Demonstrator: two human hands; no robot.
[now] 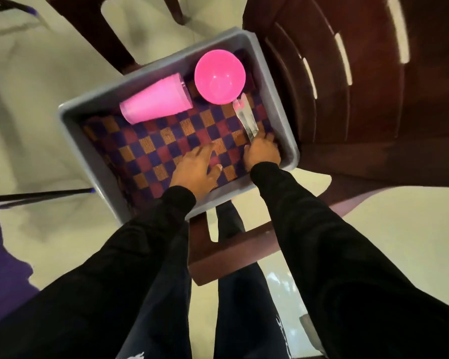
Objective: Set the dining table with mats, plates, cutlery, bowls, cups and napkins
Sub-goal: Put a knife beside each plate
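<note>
1. A grey tub [267,63] is seen resting on a dark red chair [373,99], probably so that the table things can be carried together and reached from a standing position.
2. A checked mat [166,141] lies flat across the bottom of the tub, with everything else stacked on top of it.
3. A pink cup [154,101] lies on its side at the far left of the tub, and a pink bowl [219,76] stands upright at the far right, just beside it.
4. Cutlery [245,115] with pink handles lies along the right wall, near the bowl; the pieces cannot be told apart through the blur.
5. The left hand [195,167] is laid on the mat with its fingers [205,150] spread apart and mostly straight, apparently pressing the mat.
6. The right hand [262,151] is placed at the near end of the cutlery, touching it; whether its fingers are clamped on it cannot be told.
7. Nothing is yet seen on a tabletop, so the task is judged to be at an early step.
</note>
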